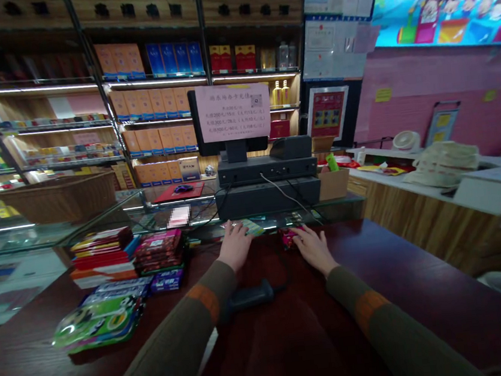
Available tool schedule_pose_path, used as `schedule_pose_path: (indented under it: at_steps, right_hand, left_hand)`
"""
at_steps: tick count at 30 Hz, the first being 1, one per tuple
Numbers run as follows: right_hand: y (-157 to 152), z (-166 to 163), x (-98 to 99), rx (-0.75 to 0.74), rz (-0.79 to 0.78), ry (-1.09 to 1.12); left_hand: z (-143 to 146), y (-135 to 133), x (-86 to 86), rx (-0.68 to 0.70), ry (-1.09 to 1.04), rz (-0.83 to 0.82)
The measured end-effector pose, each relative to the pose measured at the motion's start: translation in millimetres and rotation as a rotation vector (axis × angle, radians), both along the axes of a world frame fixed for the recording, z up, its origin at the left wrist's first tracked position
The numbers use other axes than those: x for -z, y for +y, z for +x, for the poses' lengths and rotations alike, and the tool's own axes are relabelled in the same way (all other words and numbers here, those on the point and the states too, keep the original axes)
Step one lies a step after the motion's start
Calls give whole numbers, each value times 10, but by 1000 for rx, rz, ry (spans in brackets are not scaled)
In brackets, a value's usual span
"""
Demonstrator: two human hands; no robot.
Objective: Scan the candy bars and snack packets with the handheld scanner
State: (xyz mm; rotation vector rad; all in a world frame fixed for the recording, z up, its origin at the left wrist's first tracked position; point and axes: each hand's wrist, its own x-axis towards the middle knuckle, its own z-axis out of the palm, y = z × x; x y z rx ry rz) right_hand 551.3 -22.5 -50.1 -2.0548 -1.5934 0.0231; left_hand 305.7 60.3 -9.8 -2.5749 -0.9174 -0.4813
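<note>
Right hand (314,248) is half-open touching a pink packet (287,239), left hand (235,245) can't tell, with a glossy dark-red wooden table (407,275) giving room rightward, far edge close.

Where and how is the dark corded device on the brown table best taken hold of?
Probably by the bar-like middle of the dark corded device, with the right hand coming from above on the person's right. It lies lengthwise across the table, slim enough to wrap fingers around; the left sleeve crowds its left end, and the cord leaves its right end.
</note>
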Motion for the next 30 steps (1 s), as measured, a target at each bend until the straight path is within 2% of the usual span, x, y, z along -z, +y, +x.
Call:
schedule_pose_path:
  at_steps: [10,19,30]
  right_hand:
    - [303,-605,-103,-147,36,-15]
    - [473,-1261,-303,-305,36,-15]
    - [619,-1838,-393,-443,71,37]
  left_hand:
    - [-729,-18,-103,-89,-181,-2]
    - [-1436,8,-147,-256,-308,92]
    - [-2109,40,-156,-443,-405,127]
